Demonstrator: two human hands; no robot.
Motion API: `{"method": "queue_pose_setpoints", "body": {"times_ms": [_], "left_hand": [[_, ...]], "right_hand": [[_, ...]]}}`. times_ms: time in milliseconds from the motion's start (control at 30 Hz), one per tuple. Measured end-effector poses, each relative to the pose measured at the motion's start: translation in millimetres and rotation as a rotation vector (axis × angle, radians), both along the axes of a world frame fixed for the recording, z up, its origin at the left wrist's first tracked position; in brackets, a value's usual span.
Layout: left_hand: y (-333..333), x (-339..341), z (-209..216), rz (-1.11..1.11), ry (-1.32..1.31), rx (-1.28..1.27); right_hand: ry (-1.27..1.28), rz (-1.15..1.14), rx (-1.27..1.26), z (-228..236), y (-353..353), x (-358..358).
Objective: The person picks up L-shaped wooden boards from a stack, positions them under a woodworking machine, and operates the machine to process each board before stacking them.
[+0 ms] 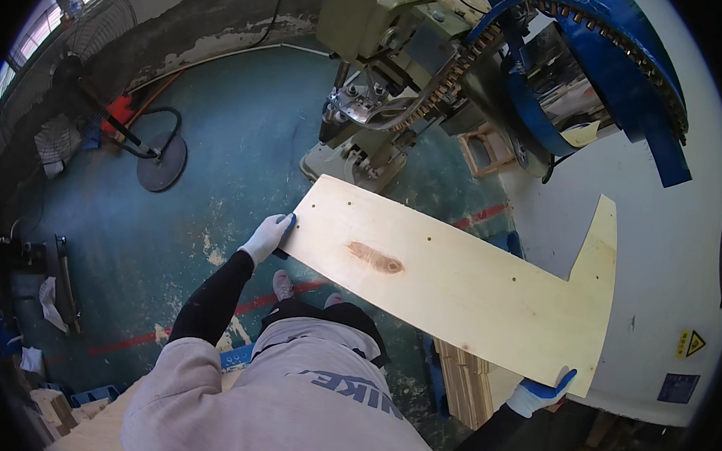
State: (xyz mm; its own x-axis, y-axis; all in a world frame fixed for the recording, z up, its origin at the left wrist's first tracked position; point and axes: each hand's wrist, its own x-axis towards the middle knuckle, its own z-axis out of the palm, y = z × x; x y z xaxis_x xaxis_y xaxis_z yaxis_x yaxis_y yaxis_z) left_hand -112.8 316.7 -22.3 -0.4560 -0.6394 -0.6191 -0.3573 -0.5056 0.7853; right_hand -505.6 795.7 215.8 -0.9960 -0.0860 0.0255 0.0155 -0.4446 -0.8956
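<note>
A large pale plywood panel (456, 289) spans the space in front of me, held up off the floor. It has several small drilled holes, a dark knot, and an upright arm at its right end. My left hand (268, 238), in a white and blue work glove, grips the panel's left end, thumb on top. At the near right corner my right hand (542, 393), gloved alike, is closed on the edge; its thumb lies on the face and its other fingers are mostly hidden beneath. Just beyond the panel stands a grey-green machine (369, 85).
A blue round feeder (620, 51) and a curved track of metal fasteners (452, 82) adjoin the machine. A stack of wooden boards (460, 384) lies below the panel. A floor fan's round base (162, 164) stands at left. At right is a white cabinet (664, 269).
</note>
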Motion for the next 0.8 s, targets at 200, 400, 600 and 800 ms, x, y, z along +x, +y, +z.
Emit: {"method": "queue_pose_setpoints", "body": {"times_ms": [200,400,600,800], "left_hand": [[-22,28,47,0.054,0.043,-0.271],[-69,66,95,0.118,-0.014,-0.563],[-142,79,108,0.068,0.054,-0.624],[-208,84,133,-0.112,0.052,-0.533]], "right_hand": [[-0.140,0.159,-0.352,-123,-59,99],[-0.344,0.317,-0.355,-183,-175,178],[-0.341,0.190,-0.429,-185,-275,225],[-0.290,0.071,-0.286,-177,-323,267]]}}
